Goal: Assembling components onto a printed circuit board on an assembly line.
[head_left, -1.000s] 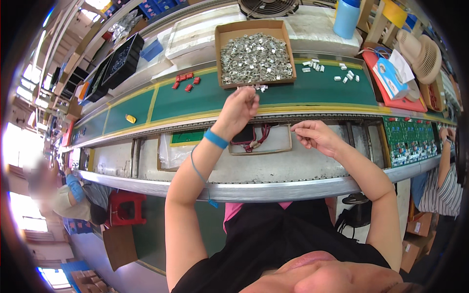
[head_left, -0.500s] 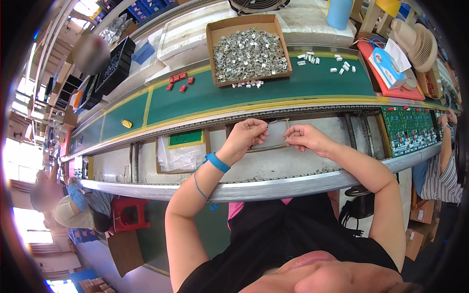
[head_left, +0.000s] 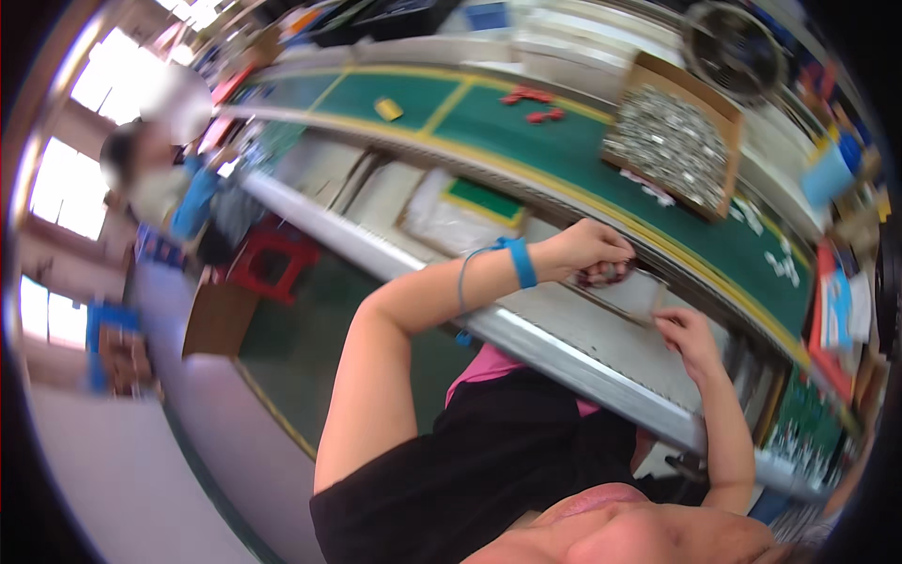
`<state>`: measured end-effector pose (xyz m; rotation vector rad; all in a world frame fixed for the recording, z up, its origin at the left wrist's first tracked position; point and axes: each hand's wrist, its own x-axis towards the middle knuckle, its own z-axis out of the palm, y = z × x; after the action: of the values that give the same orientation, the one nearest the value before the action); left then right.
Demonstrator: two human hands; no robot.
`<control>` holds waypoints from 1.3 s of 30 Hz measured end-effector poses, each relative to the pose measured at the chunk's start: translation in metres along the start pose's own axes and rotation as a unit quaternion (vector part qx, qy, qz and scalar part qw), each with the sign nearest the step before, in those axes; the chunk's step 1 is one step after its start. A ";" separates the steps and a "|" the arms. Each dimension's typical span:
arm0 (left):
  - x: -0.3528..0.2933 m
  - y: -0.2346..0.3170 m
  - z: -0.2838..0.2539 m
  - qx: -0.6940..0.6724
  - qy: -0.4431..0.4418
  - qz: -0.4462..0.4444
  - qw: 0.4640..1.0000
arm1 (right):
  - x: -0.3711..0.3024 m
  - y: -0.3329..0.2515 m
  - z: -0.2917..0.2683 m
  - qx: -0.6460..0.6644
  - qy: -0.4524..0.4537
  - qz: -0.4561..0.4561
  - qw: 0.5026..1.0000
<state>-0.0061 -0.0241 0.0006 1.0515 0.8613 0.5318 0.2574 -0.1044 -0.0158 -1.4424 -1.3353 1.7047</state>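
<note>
My left hand (head_left: 594, 250), with a blue wrist strap (head_left: 520, 263) and its cord, is over the conveyor line with fingers curled together. Just under its fingertips shows a cluster of small dark-red and pale parts (head_left: 606, 274); whether the fingers grip one is hidden. Between the hands lies a shallow thin-rimmed tray (head_left: 631, 299). At its right end my right hand (head_left: 693, 340) has thumb and fingers drawn together; anything in them is too small and blurred to name.
Beyond the rail (head_left: 658, 254) runs a green bench top (head_left: 526, 150) bearing a carton of small metal parts (head_left: 669, 141), red parts (head_left: 536, 103), a yellow piece (head_left: 388, 109) and white parts (head_left: 782, 263). Bagged green board (head_left: 481, 201) lies left; populated circuit boards (head_left: 803, 423) right. A co-worker (head_left: 178, 193) sits far left.
My view has swung left and tilted, so the scene appears shifted right. The hands are farther apart, and a dark-red cluster now shows beneath my left fingers.
</note>
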 end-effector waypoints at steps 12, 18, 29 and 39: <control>-0.145 0.014 -0.233 0.351 0.434 0.156 0.815 | 0.001 -0.011 -0.003 0.030 0.008 0.020 0.999; -0.232 0.026 -0.369 0.484 0.675 0.020 0.556 | 0.007 -0.010 -0.008 0.032 0.041 0.016 0.999; -0.262 0.022 -0.457 0.486 0.675 -0.132 0.540 | 0.004 -0.017 0.002 -0.038 0.101 -0.031 0.994; -0.247 0.026 -0.424 0.515 0.562 -0.112 0.637 | 0.006 -0.021 0.004 -0.071 0.098 -0.042 0.992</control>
<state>-0.4944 0.0268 0.0139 1.5670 2.6109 0.4267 0.2484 -0.0931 0.0005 -1.5636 -1.4108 1.3998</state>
